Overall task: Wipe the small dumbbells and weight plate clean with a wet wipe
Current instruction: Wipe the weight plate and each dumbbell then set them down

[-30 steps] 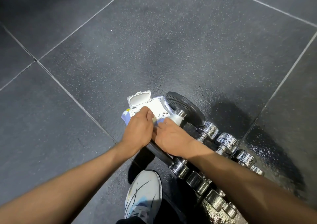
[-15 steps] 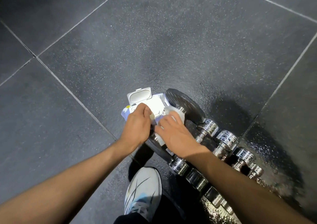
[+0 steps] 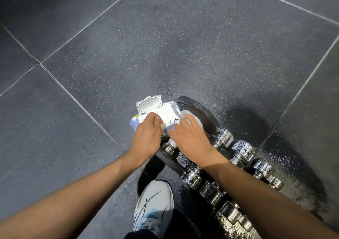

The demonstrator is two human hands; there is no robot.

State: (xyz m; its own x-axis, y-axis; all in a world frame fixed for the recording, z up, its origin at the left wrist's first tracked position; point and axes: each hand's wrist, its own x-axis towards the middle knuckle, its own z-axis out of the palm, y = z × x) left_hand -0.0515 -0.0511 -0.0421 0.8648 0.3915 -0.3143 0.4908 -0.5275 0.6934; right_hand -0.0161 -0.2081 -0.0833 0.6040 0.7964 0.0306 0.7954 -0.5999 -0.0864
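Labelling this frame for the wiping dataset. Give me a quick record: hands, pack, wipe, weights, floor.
left hand: holds down the white and lilac wet-wipe pack, fingers curled
right hand: lies on the white wet wipe, at the black round weight plate; grip blurred
pack lid: white flip lid, open
dumbbells: small chrome dumbbells in a row on the floor, beside the plate
floor: dark speckled rubber tiles
other: white sports shoe near the bottom edge
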